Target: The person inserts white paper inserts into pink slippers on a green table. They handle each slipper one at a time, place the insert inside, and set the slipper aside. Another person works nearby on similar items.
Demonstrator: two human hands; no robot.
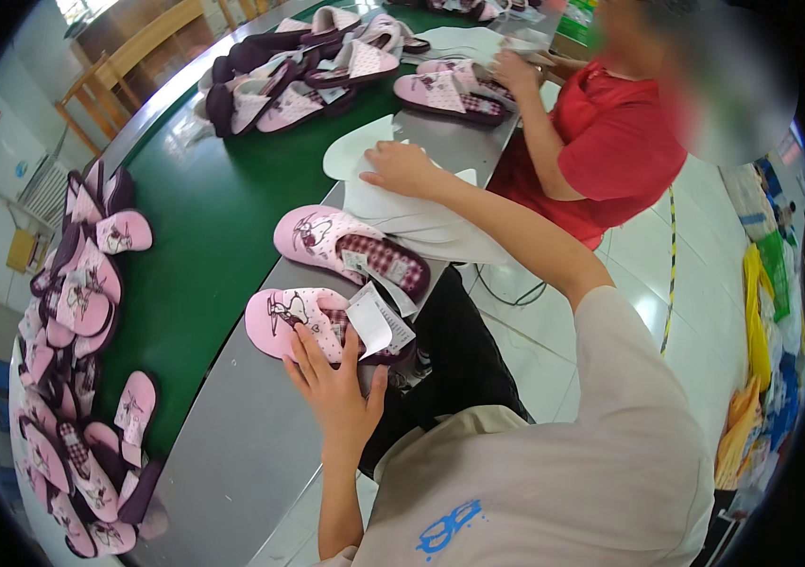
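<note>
A pink slipper (282,317) with a printed cartoon figure and a dark checked lining lies near me on the grey table edge. My left hand (334,383) rests on its upper with fingers spread. A white tag (369,319) hangs over that slipper's opening. Just beyond lies the matching slipper (313,234), also tagged, with its toe pointing left. My right hand (404,170) reaches past it to a pile of white sole-shaped sheets (393,208), its fingers bent over the edge of one sheet (346,151). The fingertips' exact hold is partly hidden.
On the green tabletop (204,217), a heap of pink slippers (91,293) lies along the left and another heap (303,76) at the back. A co-worker in a red shirt (601,142) handles white sheets beside slippers (454,94) at the far right. Colourful bags (762,312) line the right side.
</note>
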